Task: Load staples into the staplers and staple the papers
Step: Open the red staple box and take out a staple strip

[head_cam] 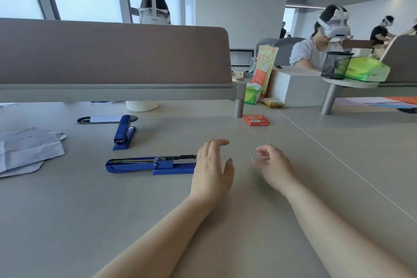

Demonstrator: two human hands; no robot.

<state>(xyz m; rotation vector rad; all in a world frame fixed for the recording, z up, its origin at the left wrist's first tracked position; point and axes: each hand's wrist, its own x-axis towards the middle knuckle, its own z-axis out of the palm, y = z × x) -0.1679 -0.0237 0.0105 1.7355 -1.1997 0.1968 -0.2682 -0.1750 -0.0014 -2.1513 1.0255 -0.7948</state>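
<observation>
A blue stapler (149, 165) lies swung fully flat on the grey desk, its metal staple channel showing. Its right end meets my left hand (213, 171), which hovers flat with fingers apart and holds nothing. My right hand (273, 166) sits a little to the right, fingers loosely curled, empty. A second blue stapler (124, 132), closed, stands farther back. A red staple box (256, 119) rests at the back right of my hands. A loose stack of papers (27, 151) lies at the far left.
A phone (101, 119) lies behind the closed stapler, a white cup (141, 105) under the brown desk divider (112, 52). Green tissue box (252, 95), snack bags and a mesh pen holder (336, 65) stand at the back right. People with headsets sit at other desks.
</observation>
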